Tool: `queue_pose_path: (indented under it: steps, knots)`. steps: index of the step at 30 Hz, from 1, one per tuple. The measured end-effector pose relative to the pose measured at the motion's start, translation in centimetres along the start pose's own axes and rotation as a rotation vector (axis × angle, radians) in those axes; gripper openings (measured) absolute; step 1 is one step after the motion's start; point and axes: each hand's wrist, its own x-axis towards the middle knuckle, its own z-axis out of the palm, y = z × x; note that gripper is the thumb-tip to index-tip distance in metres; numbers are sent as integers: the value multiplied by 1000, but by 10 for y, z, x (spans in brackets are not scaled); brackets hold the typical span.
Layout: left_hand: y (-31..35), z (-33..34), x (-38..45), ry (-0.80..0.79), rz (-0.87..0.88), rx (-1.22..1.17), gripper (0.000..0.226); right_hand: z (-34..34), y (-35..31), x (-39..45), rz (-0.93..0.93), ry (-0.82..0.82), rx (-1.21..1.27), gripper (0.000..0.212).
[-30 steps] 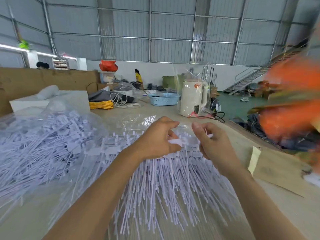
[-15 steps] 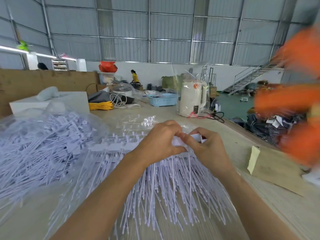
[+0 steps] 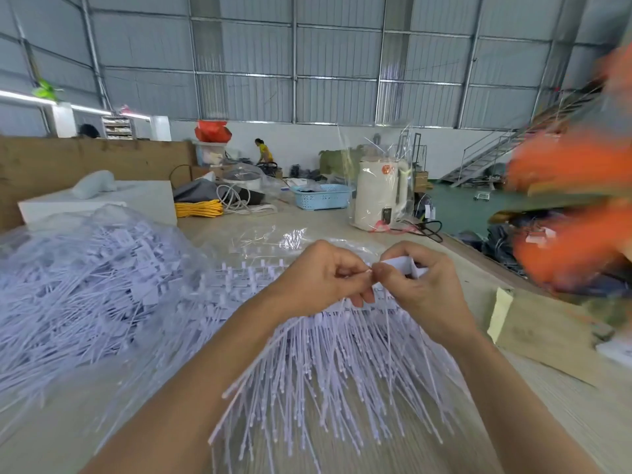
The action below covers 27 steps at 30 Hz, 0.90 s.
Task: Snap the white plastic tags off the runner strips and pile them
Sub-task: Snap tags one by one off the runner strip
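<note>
A fan of white plastic tags on runner strips lies on the table in front of me, their thin tails pointing toward me. My left hand pinches the runner strip at the fan's top edge. My right hand grips a small stack of white tags, its fingertips touching those of the left hand. A big heap of loose white tags fills the table's left side, partly under clear plastic.
A white electric kettle in clear wrap, a blue basket, yellow cord and a white box stand at the back. Cardboard lies at right. A blurred orange fan blade spins at far right.
My hands have risen a little and drawn together at the fingertips. The stack of tags in my right hand sits higher. The orange blur at right has shifted.
</note>
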Motion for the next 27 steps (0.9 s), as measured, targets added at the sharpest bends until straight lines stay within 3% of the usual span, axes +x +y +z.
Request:
queue_pose_path:
  steps: [3, 7, 9, 14, 17, 20, 22, 25, 27]
  knots:
    - [1, 0, -1, -36, 14, -86, 16, -4, -4, 1, 51, 16, 18, 18]
    - [-5, -6, -1, 76, -14, -94, 6, -45, 0, 16, 197, 465, 305, 31]
    - [-11, -8, 1, 167, -28, -43, 2, -60, 1, 20, 220, 552, 501, 32]
    - [-18, -6, 6, 235, -63, 25, 17, -70, 1, 20, 208, 505, 764, 23]
    - [-20, -7, 7, 245, -62, 41, 37, -76, -8, 18, 168, 548, 833, 29]
    - [-21, -7, 7, 247, -69, 70, 39, -77, -15, 16, 153, 537, 927, 41]
    - [-20, -6, 7, 247, -87, 48, 38, -70, -19, 15, 206, 492, 795, 43]
    - [-18, -4, 8, 207, -101, 71, 42, -52, -18, 11, 255, 347, 523, 14]
    - [-16, -3, 7, 145, -77, 152, 38, -39, -15, 8, 318, 221, 315, 9]
